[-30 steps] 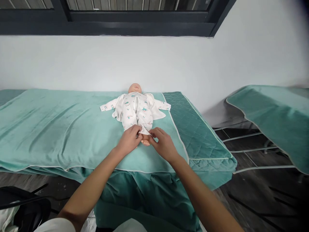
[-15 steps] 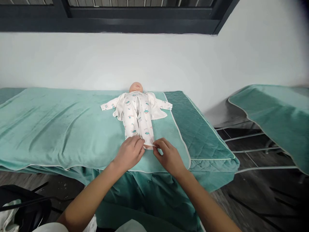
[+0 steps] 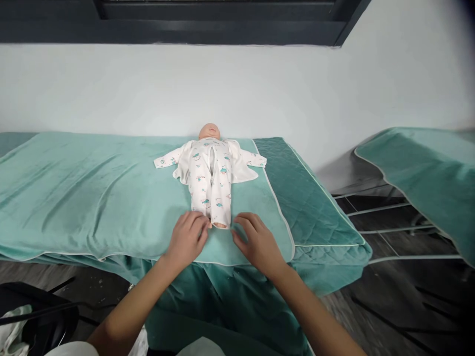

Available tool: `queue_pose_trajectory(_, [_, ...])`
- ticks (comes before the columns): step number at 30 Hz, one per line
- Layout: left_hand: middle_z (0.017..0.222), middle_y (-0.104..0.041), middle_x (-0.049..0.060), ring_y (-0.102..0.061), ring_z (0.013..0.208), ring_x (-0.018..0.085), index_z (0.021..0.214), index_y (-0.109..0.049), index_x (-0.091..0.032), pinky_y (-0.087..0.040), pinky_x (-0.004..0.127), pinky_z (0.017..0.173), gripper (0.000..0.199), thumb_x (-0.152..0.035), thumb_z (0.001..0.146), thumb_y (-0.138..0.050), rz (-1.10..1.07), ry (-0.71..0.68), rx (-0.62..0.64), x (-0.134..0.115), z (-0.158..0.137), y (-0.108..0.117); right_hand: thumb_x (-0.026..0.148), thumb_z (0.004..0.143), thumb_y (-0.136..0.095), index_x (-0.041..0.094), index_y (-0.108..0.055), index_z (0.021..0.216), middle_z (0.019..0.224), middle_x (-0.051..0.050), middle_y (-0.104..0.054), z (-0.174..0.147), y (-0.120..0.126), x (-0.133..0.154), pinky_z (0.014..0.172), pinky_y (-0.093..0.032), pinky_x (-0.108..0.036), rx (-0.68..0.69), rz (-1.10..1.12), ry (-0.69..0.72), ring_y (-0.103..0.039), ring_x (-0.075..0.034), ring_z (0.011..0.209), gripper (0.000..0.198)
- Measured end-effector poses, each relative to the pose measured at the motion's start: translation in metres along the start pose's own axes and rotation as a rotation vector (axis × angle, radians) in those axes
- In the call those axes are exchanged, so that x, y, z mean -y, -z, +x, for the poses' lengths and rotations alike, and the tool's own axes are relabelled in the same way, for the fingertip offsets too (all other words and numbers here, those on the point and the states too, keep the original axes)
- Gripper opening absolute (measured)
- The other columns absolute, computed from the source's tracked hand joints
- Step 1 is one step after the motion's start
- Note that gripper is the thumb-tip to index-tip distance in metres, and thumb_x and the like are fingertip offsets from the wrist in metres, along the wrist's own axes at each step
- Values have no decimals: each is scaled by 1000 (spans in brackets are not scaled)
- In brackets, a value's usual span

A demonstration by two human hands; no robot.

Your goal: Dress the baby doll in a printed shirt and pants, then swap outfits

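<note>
Your bare left hand [image 3: 188, 237] hides one cuff of the white fabric trousers with small teal prints [image 3: 218, 188]; whether it grips cloth, you cannot tell. Your view's top edge crops the dark grey window frame [image 3: 222, 29]; its right edge crops the draped pale-green sheet [image 3: 426, 173].

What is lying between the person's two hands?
The head view shows the end of one printed trouser leg between the left hand and the right hand, over the green blanket.

Left hand [image 3: 188, 237]: placed at the foot end of the doll [image 3: 202, 173], fingers bent. Right hand [image 3: 258, 242]: held just beside it, thumb and fingers parted. Forearms [image 3: 143, 294]: bared, extended toward the doll.
</note>
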State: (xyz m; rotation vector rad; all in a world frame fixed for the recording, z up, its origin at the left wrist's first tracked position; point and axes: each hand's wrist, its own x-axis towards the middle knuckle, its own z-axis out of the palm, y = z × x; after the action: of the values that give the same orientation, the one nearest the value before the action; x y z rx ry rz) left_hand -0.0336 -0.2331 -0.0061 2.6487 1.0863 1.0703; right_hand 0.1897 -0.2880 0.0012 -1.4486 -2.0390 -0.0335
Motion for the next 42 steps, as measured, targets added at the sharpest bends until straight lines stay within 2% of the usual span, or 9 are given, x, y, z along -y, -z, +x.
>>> queue_pose_trajectory(5, [120, -58, 11, -54, 111, 25, 124, -51, -19, -49, 42, 96, 37, -6, 90, -50, -26, 151, 41, 17, -14, -3, 15, 93, -56, 19, -57, 118, 137, -14, -57, 27, -4, 26, 104, -45, -47, 22, -33, 122, -48, -30, 131, 25])
queue_pose_trajectory(9, [116, -59, 10, -56, 108, 26, 120, -51, -19, -50, 42, 93, 33, -8, 89, -53, -39, 207, 64, 25, -9, -13, 12, 93, -52, 17, -62, 111, 145, -14, -53, 51, -22, 34, 114, -36, -50, 89, -149, 115, -40, -30, 140, 21])
queue_pose_trajectory(13, [101, -62, 7, -58, 96, 23, 104, -53, -20, -50, 38, 84, 21, -6, 89, -50, -77, 267, 20, 34, 1, -21, 12, 93, -52, 16, -64, 105, 137, -15, -59, 65, -35, 32, 113, -35, -50, 127, -240, 87, -45, -30, 135, 17])
queue_pose_trajectory(18, [98, -62, 4, -59, 93, 18, 99, -54, -21, -49, 32, 81, 11, -12, 94, -50, -266, 254, -68, 32, 7, -15, 15, 92, -56, 18, -65, 105, 117, -13, -65, 67, -36, 31, 109, -37, -48, 166, -276, 76, -54, -29, 116, 16])
queue_pose_trajectory(23, [93, -61, 1, -59, 86, 14, 95, -56, -21, -48, 28, 79, 10, -12, 92, -53, -364, 237, -151, 18, 12, 1, 18, 90, -58, 19, -62, 108, 109, -7, -67, 63, -24, 38, 114, -32, -46, 219, -117, 101, -56, -25, 109, 19])
queue_pose_trajectory(26, [85, -59, -1, -57, 78, 13, 90, -56, -21, -47, 26, 74, 10, -11, 89, -55, -404, 248, -189, 10, 18, 11, 22, 93, -57, 20, -61, 106, 106, -6, -68, 63, -20, 40, 112, -32, -46, 194, -57, 101, -58, -24, 105, 13])
queue_pose_trajectory(34, [80, -59, -3, -57, 74, 11, 86, -57, -21, -47, 25, 72, 12, -9, 88, -56, -424, 277, -205, 4, 26, 24, 19, 96, -53, 22, -59, 92, 91, -5, -69, 66, -31, 41, 99, -41, -41, 99, -26, 105, -60, -23, 92, 8])
queue_pose_trajectory(38, [83, -60, -2, -57, 76, 11, 89, -58, -21, -47, 25, 73, 10, -11, 90, -56, -370, 257, -222, 9, 16, 26, 13, 88, -58, 22, -57, 86, 85, -3, -66, 66, -26, 43, 87, -44, -36, 111, 56, 81, -60, -21, 86, 9])
queue_pose_trajectory(42, [83, -58, -2, -57, 77, 12, 91, -55, -21, -47, 25, 72, 10, -11, 91, -53, -245, 255, -260, 17, -4, 23, 13, 86, -58, 20, -58, 88, 84, -3, -65, 64, -16, 45, 85, -43, -36, 102, 24, 120, -59, -21, 86, 8])
